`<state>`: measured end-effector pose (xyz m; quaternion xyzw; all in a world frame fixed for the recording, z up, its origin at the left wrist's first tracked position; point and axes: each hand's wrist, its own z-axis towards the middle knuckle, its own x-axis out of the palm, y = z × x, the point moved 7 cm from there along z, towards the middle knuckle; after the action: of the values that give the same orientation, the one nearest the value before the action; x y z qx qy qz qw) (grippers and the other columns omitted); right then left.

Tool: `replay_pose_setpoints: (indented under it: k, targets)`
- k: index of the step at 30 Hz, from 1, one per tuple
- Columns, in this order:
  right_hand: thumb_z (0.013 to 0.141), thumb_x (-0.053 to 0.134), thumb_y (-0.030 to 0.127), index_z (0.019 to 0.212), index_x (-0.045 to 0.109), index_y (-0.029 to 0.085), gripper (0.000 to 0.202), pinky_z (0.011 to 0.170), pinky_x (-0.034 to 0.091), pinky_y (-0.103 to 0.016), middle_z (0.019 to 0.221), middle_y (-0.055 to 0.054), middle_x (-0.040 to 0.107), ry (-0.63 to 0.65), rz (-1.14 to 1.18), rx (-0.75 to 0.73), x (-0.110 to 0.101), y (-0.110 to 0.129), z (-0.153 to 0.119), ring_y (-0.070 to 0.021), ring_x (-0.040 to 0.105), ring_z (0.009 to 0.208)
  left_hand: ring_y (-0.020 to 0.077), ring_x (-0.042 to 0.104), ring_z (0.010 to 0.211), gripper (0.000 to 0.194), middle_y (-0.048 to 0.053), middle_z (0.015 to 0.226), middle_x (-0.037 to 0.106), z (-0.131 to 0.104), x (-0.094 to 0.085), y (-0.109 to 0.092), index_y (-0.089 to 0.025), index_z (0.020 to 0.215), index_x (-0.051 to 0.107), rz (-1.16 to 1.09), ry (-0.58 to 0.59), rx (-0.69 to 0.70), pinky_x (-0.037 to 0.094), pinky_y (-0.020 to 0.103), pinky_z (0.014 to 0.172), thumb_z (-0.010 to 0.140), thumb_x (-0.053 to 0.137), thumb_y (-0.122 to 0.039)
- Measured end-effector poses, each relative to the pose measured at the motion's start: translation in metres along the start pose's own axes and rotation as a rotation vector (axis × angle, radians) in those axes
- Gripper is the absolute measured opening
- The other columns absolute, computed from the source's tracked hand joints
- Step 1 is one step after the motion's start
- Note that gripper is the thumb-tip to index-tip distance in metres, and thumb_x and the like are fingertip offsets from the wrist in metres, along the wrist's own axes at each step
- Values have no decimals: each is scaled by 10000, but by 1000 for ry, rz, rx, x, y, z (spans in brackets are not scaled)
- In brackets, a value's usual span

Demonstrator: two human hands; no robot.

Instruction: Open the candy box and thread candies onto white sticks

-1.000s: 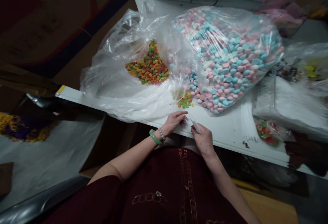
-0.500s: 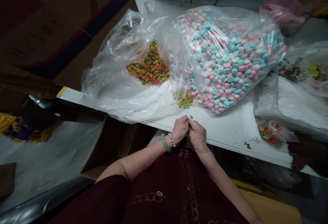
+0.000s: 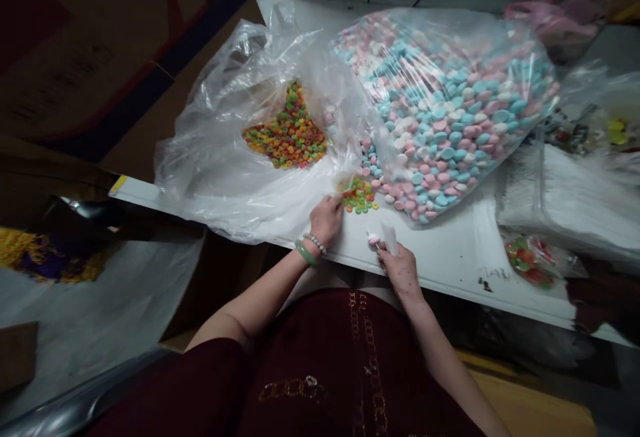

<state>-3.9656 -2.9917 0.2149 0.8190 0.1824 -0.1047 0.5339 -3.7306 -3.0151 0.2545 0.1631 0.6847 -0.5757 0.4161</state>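
Left hand [image 3: 327, 220]: nearer the loose coloured rings [image 3: 359, 198], which lie at its fingertips, trending right across the tabletop [image 3: 435, 250]. Fingers bunched, nearly closed, pointing away from the body; cannot tell if anything is pinched. Right hand [image 3: 401, 270]: farther, curled closed round a white strip [image 3: 389, 238], long axis pointing away; pink-and-white piece [image 3: 374, 240] by its fingertips.

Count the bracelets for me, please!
2. Both are on the left wrist: a beaded one next to the left hand, and a smooth green one just behind it. None shows by the right hand.
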Motion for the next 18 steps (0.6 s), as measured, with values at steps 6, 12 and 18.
replay_pose_setpoints:
  k: [6, 12, 18]
  targets:
    - [652, 614, 326, 809, 658, 166, 228, 430, 313, -231, 518, 45, 512, 19, 63, 47, 4, 3, -1, -92, 395, 435, 180, 574, 834, 273, 63, 1063, 626, 11, 5, -8, -283, 1148, 678, 216, 79, 151, 327, 271, 625, 939, 515, -351]
    - [639, 622, 325, 793, 630, 168, 219, 405, 292, -223, 517, 50, 502, 20, 111, 51, 3, 4, -2, -83, 383, 425, 182, 563, 825, 228, 76, 1024, 635, 1, 10, -14, -218, 979, 661, 200, 96, 195, 305, 281, 631, 964, 451, -305]
    - [608, 640, 328, 781, 607, 171, 236, 377, 269, -210, 486, 66, 477, 23, 207, 109, 2, 6, -4, -73, 361, 400, 158, 556, 745, 168, 30, 843, 634, -2, 3, 4, -193, 944, 591, 46, 54, 78, 359, 267, 677, 952, 488, -325]
